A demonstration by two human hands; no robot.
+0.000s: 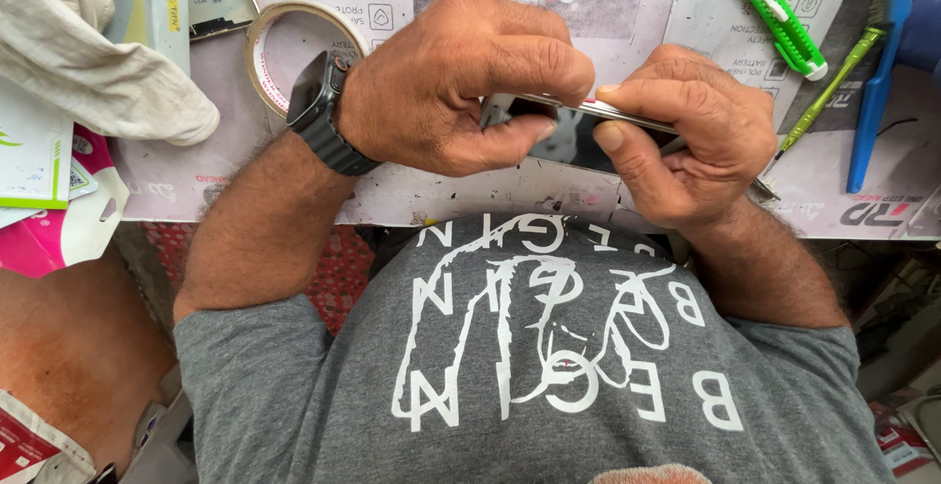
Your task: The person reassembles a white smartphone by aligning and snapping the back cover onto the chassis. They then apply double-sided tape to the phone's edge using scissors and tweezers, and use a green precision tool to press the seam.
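Phone (573,141) gripped edge-on in our left hand (451,82); right hand (686,136) pinches thin metal tool (627,114) against it; tape roll (294,53) far left.

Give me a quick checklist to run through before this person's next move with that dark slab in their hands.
1. Left hand grips the dark slab, which looks like a phone: ok, thumb and fingers are closed on it.
2. Right hand steadies the slab's other end: ok.
3. Thin metal tool pinched in the right hand lies along the slab's upper edge: ok. Whether its tip sits in a seam: cannot tell, fingers hide it.
4. Slab held above the work mat, not past its edge: ok.
5. Green utility knife has its blade drawn in: cannot tell.
6. Tape roll lies apart from the fingers: ok, it is beside the left wrist.
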